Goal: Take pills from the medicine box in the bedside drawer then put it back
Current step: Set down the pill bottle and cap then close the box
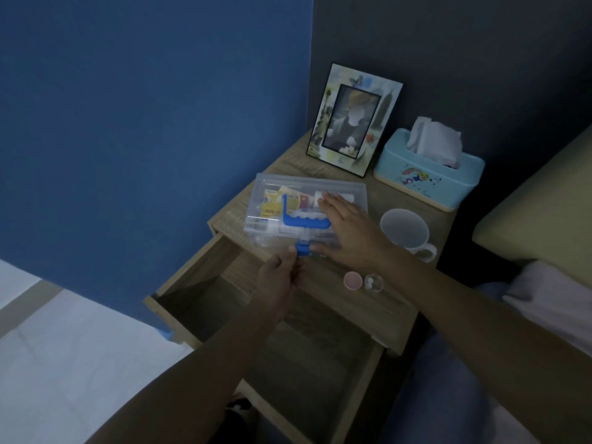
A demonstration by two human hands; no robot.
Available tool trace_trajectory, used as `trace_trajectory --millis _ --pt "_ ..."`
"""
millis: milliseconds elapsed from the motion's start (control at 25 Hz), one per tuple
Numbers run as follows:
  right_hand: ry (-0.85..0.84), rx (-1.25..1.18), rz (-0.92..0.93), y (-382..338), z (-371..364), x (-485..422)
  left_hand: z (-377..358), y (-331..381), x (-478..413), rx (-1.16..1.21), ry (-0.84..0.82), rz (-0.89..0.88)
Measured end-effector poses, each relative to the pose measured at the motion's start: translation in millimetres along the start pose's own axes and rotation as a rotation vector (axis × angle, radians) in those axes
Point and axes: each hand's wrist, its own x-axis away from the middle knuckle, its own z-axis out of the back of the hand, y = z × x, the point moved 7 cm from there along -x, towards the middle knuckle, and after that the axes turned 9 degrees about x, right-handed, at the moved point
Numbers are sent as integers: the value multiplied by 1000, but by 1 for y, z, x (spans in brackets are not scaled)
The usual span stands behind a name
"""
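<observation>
A: What occupies the centre of the frame?

B: A clear, rectangular plastic medicine box (307, 213) with a blue moulded handle (304, 221) on its lid. It rests on the wood-grain top of the bedside table (346, 283), at the edge above the open drawer (288, 341). Coloured packets show through the transparent lid, 1 of them yellow.

A: How are the 2 hands placed?

B: The right hand (349, 229) lies flat on the lid, fingers spread, palm pressing the right half of the box. The left hand (282, 277) is curled below the box's front edge, thumb and forefinger pinching the small blue latch (302, 249) at the front middle of the box.

A: And the drawer?

B: Pulled out toward the lower centre of the frame; a shallow box of pale laminated board, its floor in shadow and bare as far as can be seen.

A: What lies to the right of the hands?

B: A small round pink cap (353, 280) and, just beside it, a tiny clear round container (373, 282) holding 2 white pills. Above these stands a white glossy mug (407, 232), handle toward the lower right.

A: The upper right of the frame?

B: An upright picture frame (352, 120) with a printed border, and a pale blue rounded tissue box (429, 177) with white tissue (432, 139) bunched from its slot. A matte blue wall (144, 123) fills the left.
</observation>
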Motion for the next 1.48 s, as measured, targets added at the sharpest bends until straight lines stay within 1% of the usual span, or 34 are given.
trace_trajectory --millis 80,160,280,360,560,680,760,880,1040,1120,1280,1480 --pt "-6 11 7 -1 0 0 -3 3 1 -51 -70 -13" --pt "-7 13 1 0 1 0 -8 7 4 -13 -123 -10" --pt "10 -20 -20 1 2 -2 -9 8 6 139 -104 35" --pt "15 -56 -41 2 1 -4 -8 8 6 151 -85 55" --pt "24 -56 -38 3 2 -8 -8 14 2 -22 -60 -22" --pt "40 -49 -40 2 3 -6 -10 17 -2 -69 7 -53" --pt "50 -11 -42 -1 3 -5 -9 18 -4 -89 16 -59" --pt "83 35 -66 -4 4 -4 -7 20 -7 -145 -30 -62" --pt "101 21 -87 -3 6 -4 -9 20 -6 -117 -113 -73" --pt "100 24 -86 -4 6 -3 -9 22 -6 -147 -130 -89" --pt "95 46 -84 -5 4 -2 -3 25 -4 -298 -121 -96" --pt "117 69 -95 -5 3 -1 -6 35 -3 -535 -121 -205"
